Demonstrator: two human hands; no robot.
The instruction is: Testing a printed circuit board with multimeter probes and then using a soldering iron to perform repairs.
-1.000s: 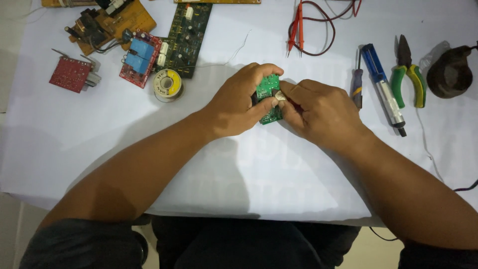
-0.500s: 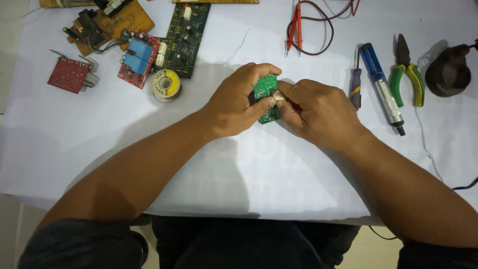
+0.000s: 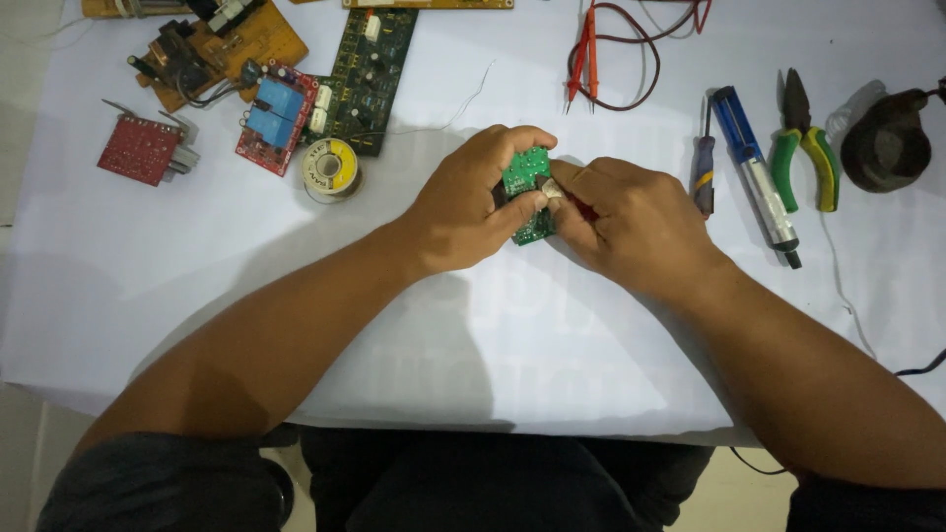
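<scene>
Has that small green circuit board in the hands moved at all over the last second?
No. The small green circuit board sits just as far right of the solder spool, between the left hand and right hand.

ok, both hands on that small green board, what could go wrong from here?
Left hand and right hand pinch the green board in the air above the white table, fingers over most of it: it could slip, or parts could get bent. The solder reel and screwdriver lie close to the arms and might get knocked.
</scene>
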